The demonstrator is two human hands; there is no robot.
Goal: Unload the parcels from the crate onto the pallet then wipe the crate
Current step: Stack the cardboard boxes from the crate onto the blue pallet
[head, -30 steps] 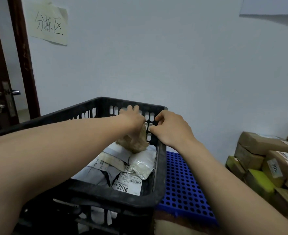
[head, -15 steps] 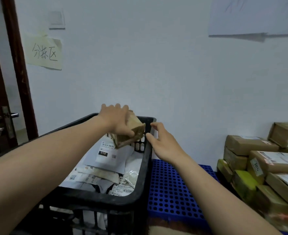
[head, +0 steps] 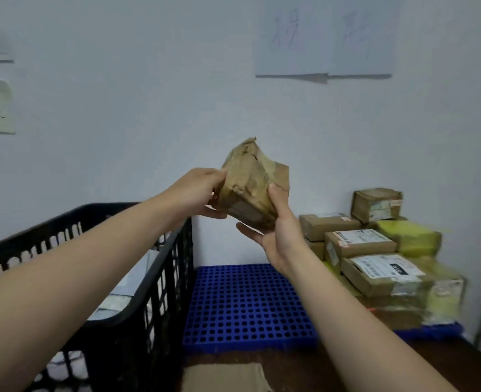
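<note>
A crumpled brown taped parcel (head: 252, 183) is in the air above the blue perforated pallet (head: 247, 306). My left hand (head: 198, 193) grips its left side, and my right hand (head: 278, 233) holds it from below with the thumb on its front face. The black slotted crate (head: 160, 278) stands at the lower left, with white and grey parcels (head: 120, 295) still inside, partly hidden by my left arm.
Several brown and yellow-green boxes (head: 375, 250) are stacked on the right part of the pallet. A white wall with paper signs (head: 324, 41) is close behind. A flat piece of cardboard (head: 225, 377) lies on the dark floor in front of the pallet.
The parcel has risen out of the crate and moved right, over the pallet. My right hand, free before, now holds it. The view has swung right.
</note>
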